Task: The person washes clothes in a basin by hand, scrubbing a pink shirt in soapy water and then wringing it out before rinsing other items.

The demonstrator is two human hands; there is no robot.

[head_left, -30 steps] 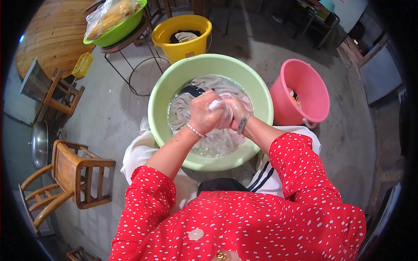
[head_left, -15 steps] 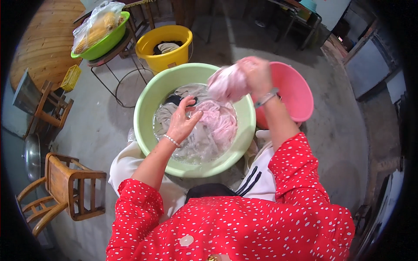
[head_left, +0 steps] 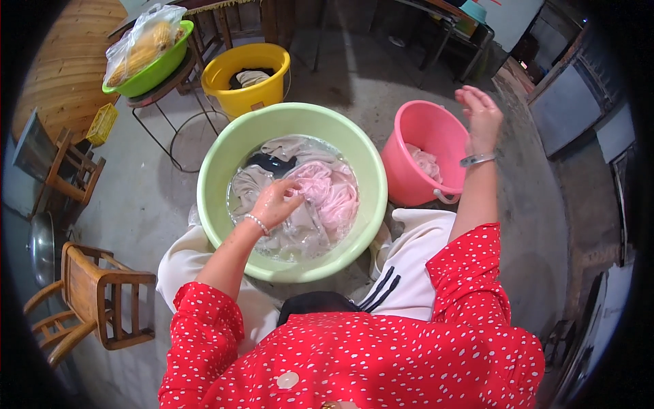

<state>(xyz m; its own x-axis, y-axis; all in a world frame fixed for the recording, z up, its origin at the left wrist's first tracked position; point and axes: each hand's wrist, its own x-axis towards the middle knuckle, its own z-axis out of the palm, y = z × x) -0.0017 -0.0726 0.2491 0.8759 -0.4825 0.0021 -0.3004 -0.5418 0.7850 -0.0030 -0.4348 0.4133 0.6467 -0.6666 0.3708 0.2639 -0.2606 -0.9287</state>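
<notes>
A wide pale green basin [head_left: 371, 204] between my knees holds water and wet clothes. In it lie a bunched pink garment [head_left: 334, 198], grey cloth [head_left: 252, 184] and a dark piece [head_left: 272, 162]. My left hand [head_left: 276, 203] is low over the laundry at the pink garment's left edge, thumb and fingers apart, gripping nothing that shows. Raised beyond the right rim of the pink bucket [head_left: 402, 174], my right hand [head_left: 481, 116] is empty, its fingers loosely bent and not closed. A crumpled pale pink cloth [head_left: 425, 162] rests inside that bucket.
A yellow bucket [head_left: 266, 95] with dark and light cloth stands behind the basin. Left of it, a green bowl [head_left: 153, 78] of bagged corn sits on a round stool. A wooden chair [head_left: 82, 286] is at the left; a dark table [head_left: 443, 27] stands at the far right.
The pale pink cloth has left my right hand and lies in the pink bucket. My right hand has moved right and up; my left hand has lowered toward the laundry.
</notes>
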